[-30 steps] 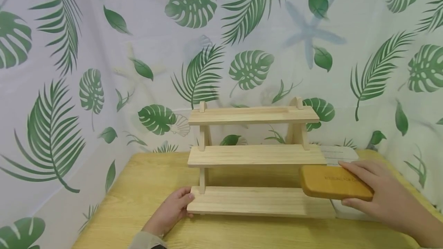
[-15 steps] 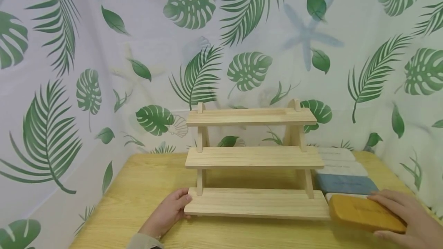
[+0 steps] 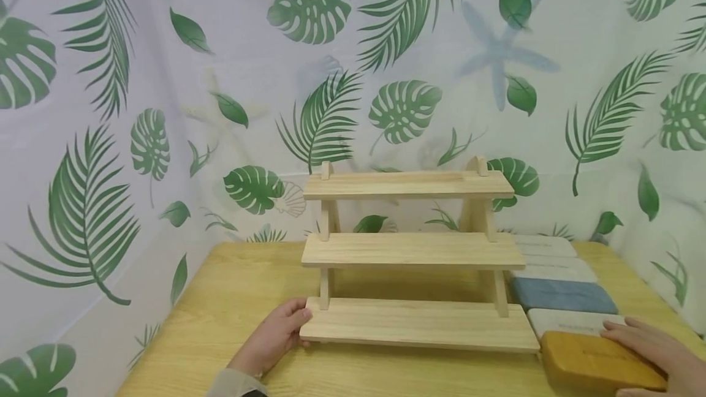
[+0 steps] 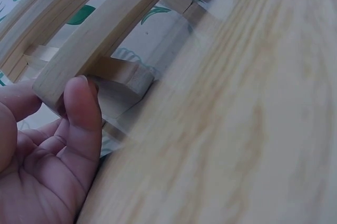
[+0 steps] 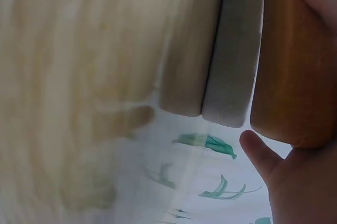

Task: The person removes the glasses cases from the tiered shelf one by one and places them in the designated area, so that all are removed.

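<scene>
A three-tier wooden display shelf [image 3: 419, 323] stands in the middle of the table. My left hand [image 3: 278, 336] grips the left end of its bottom board; in the left wrist view, the thumb and fingers close round the board's end [image 4: 79, 56]. At the front right, my right hand [image 3: 656, 351] holds a rounded mustard-yellow case [image 3: 598, 360] across its width, with faint lettering on top. Directly behind this case lies an off-white case [image 3: 573, 321]. In the right wrist view the yellow case [image 5: 295, 66] is close beside a pale one [image 5: 234, 61].
Behind the off-white case, a blue case [image 3: 562, 294] and two pale cases [image 3: 554, 269] continue the row along the shelf's right side. The shelf stands on a yellow wood-grain table [image 3: 248, 274]. A leaf-print cloth [image 3: 402, 48] encloses the back and sides.
My right hand has carried the yellow case from over the shelf's right end, right and towards me, to the front of the row. The left hand keeps its grip on the shelf.
</scene>
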`<state>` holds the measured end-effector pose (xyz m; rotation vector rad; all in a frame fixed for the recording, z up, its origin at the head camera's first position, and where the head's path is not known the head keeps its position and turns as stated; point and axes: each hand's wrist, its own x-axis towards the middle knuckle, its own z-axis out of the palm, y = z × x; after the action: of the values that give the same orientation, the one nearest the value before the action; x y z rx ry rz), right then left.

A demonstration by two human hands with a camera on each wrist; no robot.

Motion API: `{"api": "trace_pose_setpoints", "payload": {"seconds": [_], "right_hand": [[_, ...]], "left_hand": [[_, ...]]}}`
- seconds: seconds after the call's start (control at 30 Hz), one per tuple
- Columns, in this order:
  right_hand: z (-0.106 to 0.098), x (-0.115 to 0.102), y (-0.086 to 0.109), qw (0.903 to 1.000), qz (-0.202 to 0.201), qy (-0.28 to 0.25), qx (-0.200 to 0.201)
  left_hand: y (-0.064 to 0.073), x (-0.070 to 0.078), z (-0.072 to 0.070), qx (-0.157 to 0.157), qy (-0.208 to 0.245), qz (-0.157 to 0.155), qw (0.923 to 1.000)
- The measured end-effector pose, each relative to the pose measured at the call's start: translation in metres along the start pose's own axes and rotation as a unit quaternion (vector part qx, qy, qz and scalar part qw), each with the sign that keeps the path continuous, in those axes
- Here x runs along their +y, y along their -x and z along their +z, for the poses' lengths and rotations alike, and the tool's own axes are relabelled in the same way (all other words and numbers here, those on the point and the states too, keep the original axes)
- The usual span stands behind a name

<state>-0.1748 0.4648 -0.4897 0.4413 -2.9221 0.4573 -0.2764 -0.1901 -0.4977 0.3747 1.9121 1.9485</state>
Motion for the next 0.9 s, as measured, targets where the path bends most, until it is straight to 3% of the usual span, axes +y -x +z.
{"api": "trace_pose_setpoints", "payload": {"seconds": [0.07,0.17,0.33,0.53,0.7,0.9], "right_hand": [[0.005,0.005,0.000,0.9993,-0.030,0.000,0.022],[0.012,0.012,-0.001,0.9971,-0.072,0.012,0.022],[0.016,0.019,-0.003,0.9949,-0.092,0.034,-0.027],[0.016,0.020,0.001,0.9967,-0.066,0.011,-0.046],[0.015,0.008,0.000,0.9984,-0.032,0.014,-0.045],[0.010,-0.005,-0.001,0.9973,-0.004,0.012,-0.073]], "left_hand": [[0.001,-0.001,0.000,0.001,0.003,-0.001,1.0000],[0.001,0.000,0.000,0.002,0.001,-0.001,1.0000],[0.001,-0.002,-0.001,0.005,-0.004,-0.003,1.0000],[-0.001,-0.001,0.000,0.003,0.000,-0.004,1.0000],[-0.002,-0.002,-0.003,0.003,-0.003,-0.007,1.0000],[-0.001,-0.003,-0.002,0.005,-0.004,-0.003,1.0000]]}}
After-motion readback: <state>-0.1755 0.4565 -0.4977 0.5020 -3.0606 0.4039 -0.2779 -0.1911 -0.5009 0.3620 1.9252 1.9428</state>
